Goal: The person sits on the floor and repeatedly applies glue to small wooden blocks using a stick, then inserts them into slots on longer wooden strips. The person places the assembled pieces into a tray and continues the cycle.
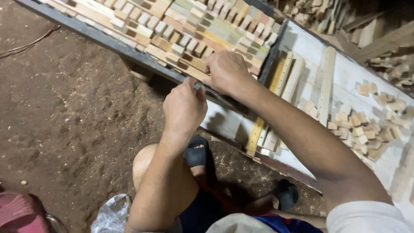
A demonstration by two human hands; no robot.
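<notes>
The right hand [226, 71] is pressing down, fingers curled, on a flat slat [196, 73] at the near edge of the packed rows of wood blocks [202, 30]. The left hand [184, 105] is pinching that slat's near end shut-fingered. Keeping the slat level and flush against the dark frame rail [108, 41] would likely keep the rows tight.

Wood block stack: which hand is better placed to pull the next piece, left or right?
Probably right. The right hand already rests on the wood block stack at its near edge. The left hand sits lower, at the dark frame rail, off the blocks.
</notes>
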